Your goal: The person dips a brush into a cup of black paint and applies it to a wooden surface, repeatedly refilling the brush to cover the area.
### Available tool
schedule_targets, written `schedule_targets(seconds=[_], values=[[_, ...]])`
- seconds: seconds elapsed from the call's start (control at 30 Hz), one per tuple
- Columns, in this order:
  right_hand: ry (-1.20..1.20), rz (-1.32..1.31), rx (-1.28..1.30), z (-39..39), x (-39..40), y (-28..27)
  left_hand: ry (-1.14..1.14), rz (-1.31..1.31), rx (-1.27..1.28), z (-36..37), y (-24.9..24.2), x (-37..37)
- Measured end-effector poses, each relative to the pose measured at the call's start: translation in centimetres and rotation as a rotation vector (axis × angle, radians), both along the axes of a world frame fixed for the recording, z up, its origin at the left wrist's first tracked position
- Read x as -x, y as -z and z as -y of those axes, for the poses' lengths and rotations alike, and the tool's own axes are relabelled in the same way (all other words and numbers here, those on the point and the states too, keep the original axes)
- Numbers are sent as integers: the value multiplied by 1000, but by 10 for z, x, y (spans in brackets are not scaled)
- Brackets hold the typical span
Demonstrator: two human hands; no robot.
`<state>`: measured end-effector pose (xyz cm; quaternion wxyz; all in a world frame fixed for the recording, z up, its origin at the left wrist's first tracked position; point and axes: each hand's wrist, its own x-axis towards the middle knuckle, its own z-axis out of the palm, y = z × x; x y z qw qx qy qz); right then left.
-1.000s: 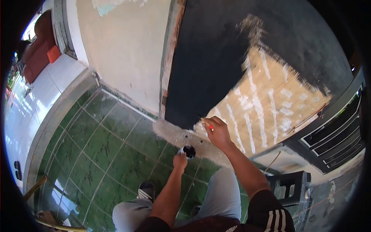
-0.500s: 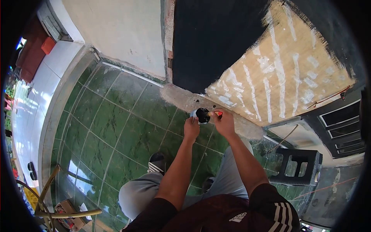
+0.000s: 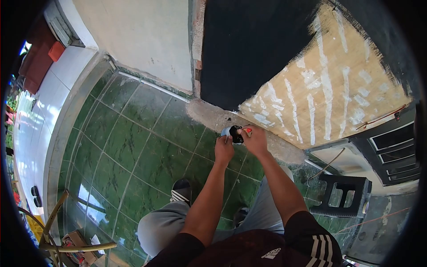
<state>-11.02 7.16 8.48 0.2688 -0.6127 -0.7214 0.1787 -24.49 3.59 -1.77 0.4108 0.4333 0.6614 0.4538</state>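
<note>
Pinching brush [image 3: 248, 130], right hand [image 3: 255, 143] | left hand [image 3: 224, 150] gripping cup [image 3: 226, 131] at seven o'clock | over-tilting could slop black paint [image 3: 236, 134] onto tiles [image 3: 167, 153]

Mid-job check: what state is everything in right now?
Left hand: holding cup
Right hand: gripping brush
cup: open, black inside
brush: held at the cup's mouth
Panel: part black, part bare wood with white patches
Stool: unoccupied
Cardboard box: open, items inside

The right grip [image 3: 255, 140] seemingly hides most brush [image 3: 247, 130] detail.
</note>
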Motion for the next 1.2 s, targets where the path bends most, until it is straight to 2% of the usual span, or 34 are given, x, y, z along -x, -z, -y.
schedule_targets(seconds=[0.13,0.33,0.43,0.53,0.63,0.73,0.93,1.03,1.13,1.2], values=[[-122,-42,-152,-5,-9,-22,75,-67,4,-4,-16,3],[-376,300,65,-13,-26,5,26,-131,-92,-8,-23,-5],[-333,154,141,-13,-23,-1,47,-118,-89,-10,-16,-5],[-243,44,-1,-12,-20,3,41,-90,-81,-11,-20,-5],[-244,106,147,-11,-22,10,37,-83,-79,-11,-15,-8],[-123,-23,44,-9,-18,5,50,-107,-34,-12,-15,-6],[-87,115,71,-10,-23,21,-11,-96,-28,-6,-22,-11],[-91,26,-18,-5,-18,18,14,-64,16,-10,-27,-7],[-174,79,-19,1,-18,13,31,-4,107,-10,-35,-4],[-149,-31,-114,7,-13,-6,3,57,154,-17,-26,-3]])
